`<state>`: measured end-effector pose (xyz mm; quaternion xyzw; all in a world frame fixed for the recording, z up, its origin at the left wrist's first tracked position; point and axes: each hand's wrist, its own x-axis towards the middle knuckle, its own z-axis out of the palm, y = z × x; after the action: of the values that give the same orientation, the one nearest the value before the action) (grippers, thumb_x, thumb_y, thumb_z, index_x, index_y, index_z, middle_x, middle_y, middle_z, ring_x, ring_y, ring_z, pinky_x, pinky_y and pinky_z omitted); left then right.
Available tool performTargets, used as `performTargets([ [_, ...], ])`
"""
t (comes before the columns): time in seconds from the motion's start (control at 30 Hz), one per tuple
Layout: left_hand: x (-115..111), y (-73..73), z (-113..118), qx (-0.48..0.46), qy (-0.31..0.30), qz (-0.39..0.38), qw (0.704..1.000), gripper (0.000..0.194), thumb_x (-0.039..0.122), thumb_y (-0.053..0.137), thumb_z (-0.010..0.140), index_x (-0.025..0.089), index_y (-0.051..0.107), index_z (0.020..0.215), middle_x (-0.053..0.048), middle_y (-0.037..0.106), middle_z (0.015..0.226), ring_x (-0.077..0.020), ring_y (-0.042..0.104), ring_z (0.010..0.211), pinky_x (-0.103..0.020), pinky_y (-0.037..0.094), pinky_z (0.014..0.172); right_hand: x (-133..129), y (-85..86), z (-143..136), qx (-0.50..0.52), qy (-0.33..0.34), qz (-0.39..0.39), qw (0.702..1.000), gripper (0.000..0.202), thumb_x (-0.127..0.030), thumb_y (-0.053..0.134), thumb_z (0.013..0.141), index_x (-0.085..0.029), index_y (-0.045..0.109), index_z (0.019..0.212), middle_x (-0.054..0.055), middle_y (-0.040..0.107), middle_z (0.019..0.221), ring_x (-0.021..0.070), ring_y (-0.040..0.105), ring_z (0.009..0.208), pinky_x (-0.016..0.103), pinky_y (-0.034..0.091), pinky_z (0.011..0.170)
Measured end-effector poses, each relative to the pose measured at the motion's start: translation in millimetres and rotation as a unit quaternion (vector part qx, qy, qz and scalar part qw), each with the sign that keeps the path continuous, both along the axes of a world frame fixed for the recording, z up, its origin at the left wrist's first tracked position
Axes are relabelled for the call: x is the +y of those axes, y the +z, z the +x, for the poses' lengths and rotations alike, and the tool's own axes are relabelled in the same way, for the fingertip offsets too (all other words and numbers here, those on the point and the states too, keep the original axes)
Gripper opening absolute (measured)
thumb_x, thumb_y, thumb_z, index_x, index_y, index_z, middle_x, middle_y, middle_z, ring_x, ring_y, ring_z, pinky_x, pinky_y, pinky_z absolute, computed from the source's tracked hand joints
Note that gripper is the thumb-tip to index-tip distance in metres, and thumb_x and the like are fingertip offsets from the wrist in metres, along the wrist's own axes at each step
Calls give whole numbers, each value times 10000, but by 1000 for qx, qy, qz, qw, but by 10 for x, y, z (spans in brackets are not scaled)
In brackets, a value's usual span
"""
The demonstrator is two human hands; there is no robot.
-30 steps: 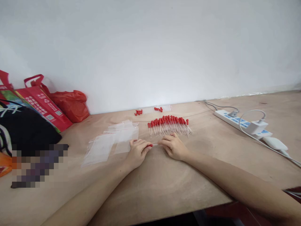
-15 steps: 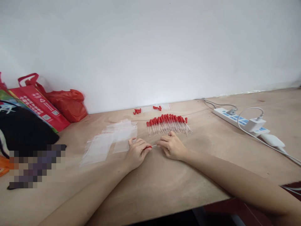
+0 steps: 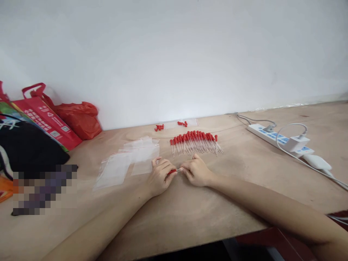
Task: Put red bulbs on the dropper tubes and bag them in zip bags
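My left hand (image 3: 162, 176) pinches a red rubber dropper bulb (image 3: 172, 172) between thumb and fingers. From the bulb's right end a short piece of clear dropper tube (image 3: 178, 170) shows, and my right hand (image 3: 196, 170) has its fingers closed on that tube. Most of the tube is hidden by the right fingers. Just beyond my hands lies a row of red-capped droppers (image 3: 193, 137), tubes pointing towards me. Farther back are a small heap of loose red bulbs (image 3: 159, 127) and a few more bulbs (image 3: 182, 123) on a clear bag (image 3: 193, 122).
Clear zip bags (image 3: 114, 170) lie overlapped left of my hands. Red bags (image 3: 78, 119) and a black bag (image 3: 29, 148) stand at the far left. A white power strip (image 3: 272, 136) with plugs and cables is on the right. The wooden table (image 3: 168, 224) ends at a near edge.
My right hand has come slightly closer to my left, so less of the tube shows between them. More of the red bulb is visible in my left fingers.
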<state>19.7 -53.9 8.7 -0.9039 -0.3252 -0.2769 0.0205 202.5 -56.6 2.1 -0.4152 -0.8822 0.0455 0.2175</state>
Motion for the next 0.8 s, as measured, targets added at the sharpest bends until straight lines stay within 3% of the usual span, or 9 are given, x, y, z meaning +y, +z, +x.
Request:
performTargets([
  [0.23, 9, 17, -6, 13, 5, -7, 1000, 170, 232, 422, 838, 172, 563, 763, -6, 620, 734, -154, 538, 788, -385, 183, 876, 50, 41, -27, -23, 2, -47, 999, 303, -233, 344, 870, -169, 583, 696, -3, 632, 665, 100, 483, 581, 275, 202, 676],
  [0.4, 59, 84, -43, 22, 57, 20, 998, 191, 270, 431, 851, 194, 585, 770, 7, 638, 738, -150, 554, 781, -419, 140, 910, 58, 141, 38, -43, 17, 21, 999, 262, -258, 368, 870, -187, 619, 891, 49, 617, 821, 157, 494, 793, 279, 223, 678],
  [0.5, 90, 101, -90, 32, 80, 25, 996, 184, 314, 436, 851, 218, 591, 873, -9, 651, 840, -164, 556, 848, -426, 133, 932, 50, 182, 66, -64, 6, 40, 997, 231, -244, 418, 840, -187, 637, 886, 65, 601, 835, 182, 485, 841, 290, 246, 688],
  [0.63, 142, 59, -209, 57, 178, 31, 982, 373, 365, 452, 825, 184, 472, 1151, -102, 559, 1131, -226, 483, 1050, -460, 143, 952, 187, 176, 57, 3, -95, -22, 995, 224, -218, 421, 815, -179, 635, 869, 62, 620, 848, 169, 525, 808, 276, 308, 688],
  [0.73, 176, 20, -314, 88, 289, 1, 953, 410, 376, 406, 834, 142, 469, 1164, -149, 501, 1205, -263, 430, 1119, -488, 176, 951, 425, 177, -8, 112, -223, -89, 964, 238, -215, 425, 792, -184, 590, 960, 46, 640, 895, 152, 562, 791, 256, 340, 681],
  [0.8, 186, 11, -368, 110, 342, -32, 933, 434, 381, 360, 847, 122, 459, 1181, -166, 470, 1238, -272, 393, 1159, -498, 192, 955, 595, 188, -90, 132, -298, -90, 941, 246, -225, 436, 775, -194, 561, 985, 44, 647, 890, 172, 570, 836, 283, 333, 720],
])
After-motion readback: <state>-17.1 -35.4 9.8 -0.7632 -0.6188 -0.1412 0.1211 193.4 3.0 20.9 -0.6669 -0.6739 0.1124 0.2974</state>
